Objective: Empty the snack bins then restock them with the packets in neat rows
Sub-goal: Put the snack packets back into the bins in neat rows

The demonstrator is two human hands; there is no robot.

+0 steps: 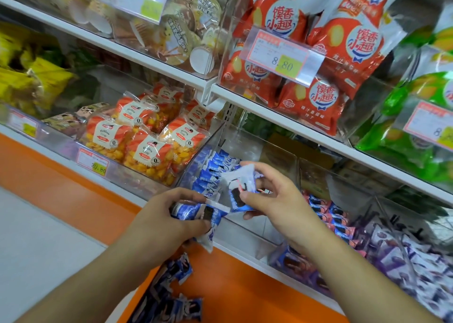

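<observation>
Restocking: left hand (pixel 171 214) is clamped on a blue packet (pixel 193 211), right hand (pixel 267 195) pinches another packet (pixel 236 187) over the clear bin (pixel 245 136). Best to set it upright vs the row (pixel 210 170), edges flush, w/ no overlap.

My one camera sits on my head, looking forward and down over my forearms at the shelving. It is wide-angle, so the shelf edges bow. It sits close: my left hand (pixel 169 214) and right hand (pixel 267 195) meet near the frame's middle, the clear bin (pixel 247 227) just beyond them, the upper shelf (pixel 157 60) above, the floor at lower left.
</observation>
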